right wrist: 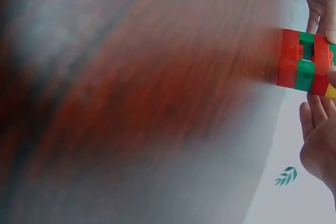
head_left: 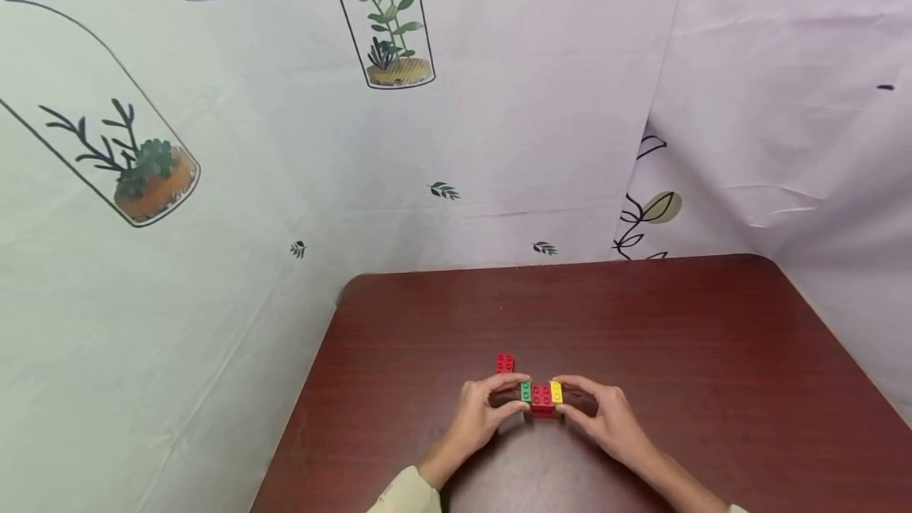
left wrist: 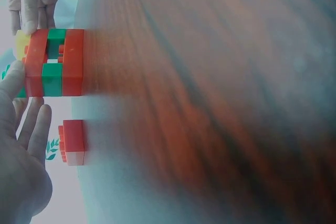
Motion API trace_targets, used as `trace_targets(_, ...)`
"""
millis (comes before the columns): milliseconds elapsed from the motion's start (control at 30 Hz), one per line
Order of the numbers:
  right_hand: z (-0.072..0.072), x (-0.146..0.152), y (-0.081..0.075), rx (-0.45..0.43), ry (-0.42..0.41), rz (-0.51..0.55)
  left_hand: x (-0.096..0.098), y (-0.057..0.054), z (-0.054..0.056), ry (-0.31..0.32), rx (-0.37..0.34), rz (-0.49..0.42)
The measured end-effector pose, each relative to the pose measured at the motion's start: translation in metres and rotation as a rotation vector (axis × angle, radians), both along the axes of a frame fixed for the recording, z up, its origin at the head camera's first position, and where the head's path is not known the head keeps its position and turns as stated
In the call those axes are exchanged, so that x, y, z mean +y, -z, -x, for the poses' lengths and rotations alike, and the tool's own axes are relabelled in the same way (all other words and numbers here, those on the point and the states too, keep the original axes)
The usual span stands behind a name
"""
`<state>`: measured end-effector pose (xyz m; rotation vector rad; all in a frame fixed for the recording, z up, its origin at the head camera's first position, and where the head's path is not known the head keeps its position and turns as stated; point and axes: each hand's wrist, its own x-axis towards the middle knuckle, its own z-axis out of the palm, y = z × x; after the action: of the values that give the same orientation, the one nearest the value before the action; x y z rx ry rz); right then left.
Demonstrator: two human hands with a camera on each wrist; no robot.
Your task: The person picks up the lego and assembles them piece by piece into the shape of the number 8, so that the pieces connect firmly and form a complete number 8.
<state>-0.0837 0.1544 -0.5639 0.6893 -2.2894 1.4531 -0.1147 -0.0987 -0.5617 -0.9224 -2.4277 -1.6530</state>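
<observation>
In the head view a small stack of toy building bricks stands on the table between both hands. My left hand (head_left: 479, 416) pinches the green brick (head_left: 526, 392) at the stack's top left, thumb in front and fingers behind. On the other side, my right hand (head_left: 614, 422) pinches the yellow brick (head_left: 556, 393) at top right the same way. Studs of a red brick (head_left: 541, 397) show between the two. Seen from the left wrist, the stack has a red bottom brick (left wrist: 73, 62), green bricks (left wrist: 52, 80) with a gap between them, and another red layer above.
A separate red brick (head_left: 505, 362) lies just behind the left hand's fingers. The brown wooden table (head_left: 606, 323) meets a white wall covering (head_left: 527, 141) printed with plants at its back and sides.
</observation>
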Motion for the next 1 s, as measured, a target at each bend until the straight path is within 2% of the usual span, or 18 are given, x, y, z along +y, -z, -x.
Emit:
trace_targets(167,0.0017,-0.0004,-0.0005,0.011,-0.003,-0.034,-0.0022,-0.0014,-0.0009,-0.005,-0.009,0.007)
trace_targets(467,0.003,-0.0005,-0.0042,-0.053,-0.036,-0.04,-0.0016,0.0006,0.0005,0.001,0.025,0.017)
trace_targets(667,0.0031,-0.0026,-0.0054,-0.152,-0.019,0.007,-0.0013,0.0014,0.0014,0.005,0.043,0.011)
trace_targets(767,0.0038,-0.0036,-0.0053,-0.148,-0.029,0.03,-0.0012,0.0009,0.0012,0.003,0.036,0.011)
trace_targets(1000,0.003,-0.0046,-0.0085,-0.073,-0.044,0.021,-0.0006,-0.0003,0.0005,0.002,0.033,0.017)
